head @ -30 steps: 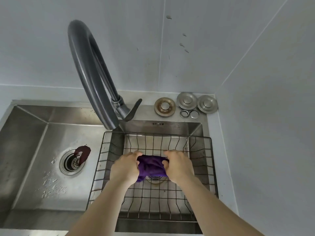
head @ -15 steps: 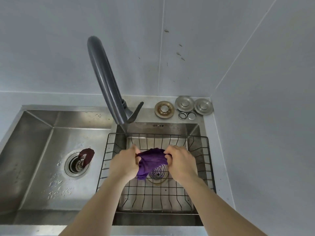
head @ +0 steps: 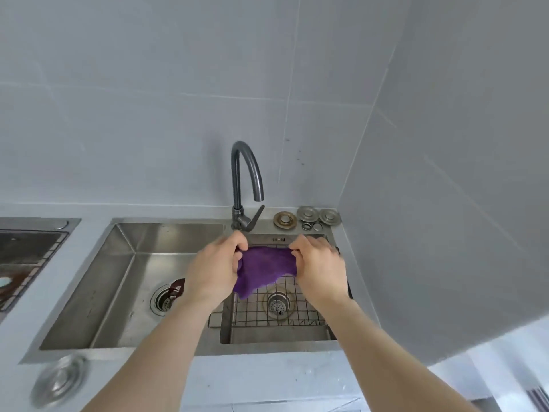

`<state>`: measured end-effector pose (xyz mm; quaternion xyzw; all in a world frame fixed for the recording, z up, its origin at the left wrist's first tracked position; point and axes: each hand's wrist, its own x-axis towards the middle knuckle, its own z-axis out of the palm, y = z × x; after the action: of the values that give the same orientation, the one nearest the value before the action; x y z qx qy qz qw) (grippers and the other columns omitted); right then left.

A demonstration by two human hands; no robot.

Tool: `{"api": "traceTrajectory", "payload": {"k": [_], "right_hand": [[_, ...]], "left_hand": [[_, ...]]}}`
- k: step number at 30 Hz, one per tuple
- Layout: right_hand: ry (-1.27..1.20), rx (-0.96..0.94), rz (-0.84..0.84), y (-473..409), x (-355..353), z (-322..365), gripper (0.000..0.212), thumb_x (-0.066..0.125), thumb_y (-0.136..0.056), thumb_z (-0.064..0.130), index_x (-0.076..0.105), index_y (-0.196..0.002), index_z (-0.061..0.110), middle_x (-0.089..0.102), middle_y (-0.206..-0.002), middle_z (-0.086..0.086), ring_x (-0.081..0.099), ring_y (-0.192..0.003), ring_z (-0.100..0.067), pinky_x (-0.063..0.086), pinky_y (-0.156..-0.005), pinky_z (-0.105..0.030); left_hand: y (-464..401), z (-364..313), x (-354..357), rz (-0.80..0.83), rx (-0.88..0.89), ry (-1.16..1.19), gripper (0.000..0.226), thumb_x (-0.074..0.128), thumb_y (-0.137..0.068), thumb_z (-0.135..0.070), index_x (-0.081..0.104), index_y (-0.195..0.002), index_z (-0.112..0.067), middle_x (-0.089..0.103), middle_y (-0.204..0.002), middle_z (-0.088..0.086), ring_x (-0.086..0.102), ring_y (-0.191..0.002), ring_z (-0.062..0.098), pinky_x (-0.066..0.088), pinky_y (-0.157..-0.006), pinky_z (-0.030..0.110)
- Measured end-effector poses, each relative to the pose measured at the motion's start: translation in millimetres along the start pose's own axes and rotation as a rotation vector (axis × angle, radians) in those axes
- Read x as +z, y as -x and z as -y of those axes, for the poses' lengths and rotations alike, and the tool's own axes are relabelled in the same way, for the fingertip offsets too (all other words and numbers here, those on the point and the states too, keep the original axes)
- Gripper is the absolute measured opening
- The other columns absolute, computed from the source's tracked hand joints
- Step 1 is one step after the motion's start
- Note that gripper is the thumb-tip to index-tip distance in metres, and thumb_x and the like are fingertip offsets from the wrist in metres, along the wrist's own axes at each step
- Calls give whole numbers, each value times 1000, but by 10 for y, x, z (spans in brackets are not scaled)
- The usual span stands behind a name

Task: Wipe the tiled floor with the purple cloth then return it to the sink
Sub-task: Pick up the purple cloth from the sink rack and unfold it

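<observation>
Right now you hold the crumpled purple microfibre cloth (head: 265, 270) stretched between both hands above the right basin of the stainless steel double sink (head: 124, 257). Your left hand (head: 214, 270) is closed around its left edge, your right hand (head: 319, 267) pinches its right edge, and the lower corner hangs free over the black wire rack (head: 277, 309) and the round metal strainer (head: 278, 303). Behind your knuckles stands the dark grey curved tap (head: 245, 179).
</observation>
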<state>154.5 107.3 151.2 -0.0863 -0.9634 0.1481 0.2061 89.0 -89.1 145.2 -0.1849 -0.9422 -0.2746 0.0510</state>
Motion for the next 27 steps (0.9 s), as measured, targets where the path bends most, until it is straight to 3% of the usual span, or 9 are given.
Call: {"api": "traceTrajectory", "payload": {"k": [3,6,11,16,21,27], "right_hand": [[3,-15,-84,361,-383,357,20,67,-85,0,70,-96,16,74,-88,-1,64,-85,-30,33,-66,-30],[-12,-17,-134,800,-707,695,20,65,-85,-1,70,-97,15,74,-87,-2,63,-83,-32,31,-65,-30],[-38,1,-97,1428,-1091,1084,18,58,-93,6,69,-104,15,73,-90,-4,62,-86,-35,39,-62,-35],[-36,16,-40,1833,-1379,1251,20,51,-97,11,68,-106,18,72,-93,-3,61,-90,-33,44,-67,-36],[-39,4,-11,2127,-1605,1249,19,50,-96,9,67,-102,17,71,-93,-1,60,-87,-32,44,-66,-37],[-57,12,6,2456,-1811,1047,20,49,-96,9,66,-101,19,69,-91,2,52,-81,-26,38,-64,-34]], "left_hand": [[452,-34,-432,-10,18,108,16,54,-99,-17,59,-106,-30,64,-100,-10,64,-94,20,53,-83,39],[948,-46,-771,-37,-4,239,15,59,-96,-18,60,-104,-30,62,-94,-17,65,-95,15,53,-91,38],[1650,-95,-1140,-41,-66,426,22,72,-83,-37,57,-98,-34,66,-92,-16,65,-87,4,51,-79,27],[2073,-98,-1330,-9,-23,347,33,73,-85,-8,55,-100,-31,67,-87,-7,66,-79,14,57,-83,40],[2369,-190,-1393,-45,37,303,31,72,-88,-8,62,-107,-31,67,-84,-13,63,-75,6,53,-81,33],[2688,-442,-1372,-61,83,176,22,70,-91,-13,68,-104,-31,64,-87,-7,61,-79,15,54,-82,39]]}}
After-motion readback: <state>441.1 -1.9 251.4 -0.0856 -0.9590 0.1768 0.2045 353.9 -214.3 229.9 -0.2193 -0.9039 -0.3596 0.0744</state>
